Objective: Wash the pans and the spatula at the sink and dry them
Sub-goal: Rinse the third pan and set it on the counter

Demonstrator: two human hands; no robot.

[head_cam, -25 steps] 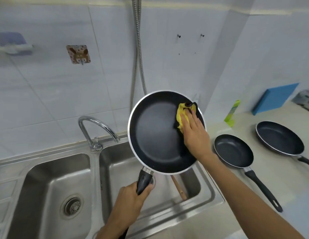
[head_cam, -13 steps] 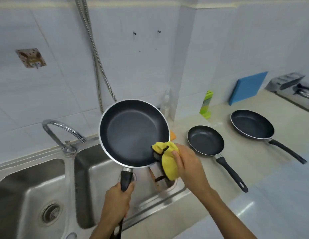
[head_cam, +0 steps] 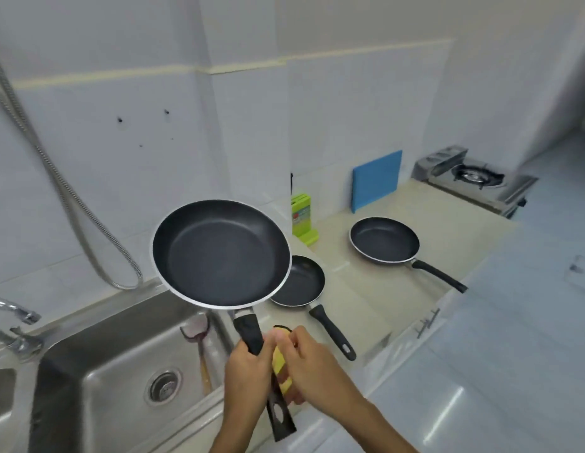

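- The left hand [head_cam: 248, 377] is gripping the black plastic handle [head_cam: 250, 331] of the large black non-stick frying pan [head_cam: 219, 253], with the fingers curled fully round it. It is holding the pan in the air over the right edge of the stainless-steel sink [head_cam: 98, 371].
- The handle's long axis is running from the bowl at far left down to near right. Its hang-hole end is sticking out on the near side of the left fist.
- The right hand [head_cam: 314, 364] is pinching the crumpled yellow cloth [head_cam: 278, 361] and pressing it to the handle. It is touching the left hand on that hand's right.
- Judgement: handle drying is under way. The uncovered stretch is lying on the near side of the cloth, so the right hand is the nearer one for a wipe along the axis.
- The small black frying pan [head_cam: 299, 282] and the medium black frying pan [head_cam: 384, 240] are sitting on the beige counter [head_cam: 366, 305] to the right.
- The wooden-handled spatula [head_cam: 204, 367] is leaning in the basin, to the left of the hands.
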